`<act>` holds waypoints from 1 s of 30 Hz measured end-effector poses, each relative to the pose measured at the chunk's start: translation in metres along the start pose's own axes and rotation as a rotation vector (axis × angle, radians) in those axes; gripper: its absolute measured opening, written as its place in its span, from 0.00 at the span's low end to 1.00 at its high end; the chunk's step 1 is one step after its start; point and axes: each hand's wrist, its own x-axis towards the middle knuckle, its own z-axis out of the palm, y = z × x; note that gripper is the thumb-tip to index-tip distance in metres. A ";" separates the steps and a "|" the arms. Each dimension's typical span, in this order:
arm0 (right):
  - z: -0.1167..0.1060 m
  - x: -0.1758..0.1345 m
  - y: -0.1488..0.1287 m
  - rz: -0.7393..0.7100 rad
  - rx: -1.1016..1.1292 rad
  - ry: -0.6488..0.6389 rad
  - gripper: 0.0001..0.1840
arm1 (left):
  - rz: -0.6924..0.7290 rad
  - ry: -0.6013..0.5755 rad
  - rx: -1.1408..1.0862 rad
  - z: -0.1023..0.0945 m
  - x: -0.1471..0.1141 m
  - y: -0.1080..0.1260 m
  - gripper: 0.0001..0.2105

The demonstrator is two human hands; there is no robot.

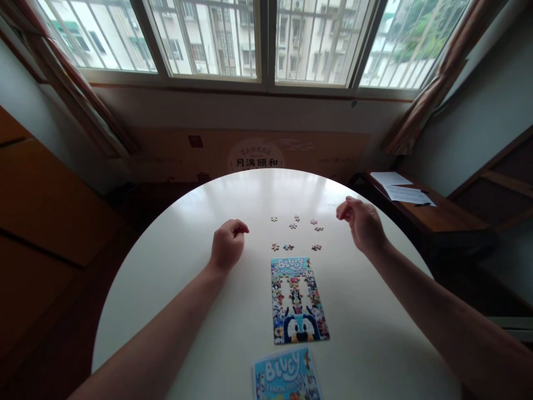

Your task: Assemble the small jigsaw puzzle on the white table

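Note:
A jigsaw puzzle (278, 328) with a blue cartoon dog lies flat on the white table, with gaps in its upper half. Several loose puzzle pieces (293, 226) are scattered beyond its top edge. Left of these pieces, my left hand (228, 244) rests closed near the tabletop, its fingers curled and no object showing in them. On the other side, my right hand (361, 223) is by the far right pieces, fingers bent inward and nothing visible in the grip. Neither hand touches the puzzle. A matching picture sheet (285, 372) lies closer to me, cut off by the view's bottom edge.
The round white table (158, 278) has its curved far edge facing a printed panel (175, 150) below the windows. To the right stands a low wooden desk (449, 216) with papers (408, 194) and dark pens on it. Curtains hang at both sides.

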 end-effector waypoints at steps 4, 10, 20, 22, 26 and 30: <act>0.007 0.030 0.010 0.006 -0.377 -0.245 0.23 | 0.109 -0.095 0.096 0.003 -0.003 0.002 0.12; 0.058 0.051 0.020 -0.067 -0.690 -0.563 0.14 | 0.114 -0.076 0.140 0.001 -0.002 0.001 0.12; 0.130 0.061 0.029 -0.077 -0.991 -0.837 0.21 | 0.111 -0.057 0.162 0.003 -0.004 0.000 0.12; 0.132 0.063 0.026 -0.070 -1.019 -0.876 0.18 | 0.119 -0.061 0.155 0.004 -0.005 0.000 0.12; 0.135 0.070 0.021 -0.040 -1.055 -0.920 0.14 | 0.148 -0.035 0.148 0.009 -0.005 0.001 0.12; 0.137 0.075 0.018 0.007 -1.061 -0.956 0.11 | 0.173 -0.033 0.120 0.013 -0.006 0.002 0.12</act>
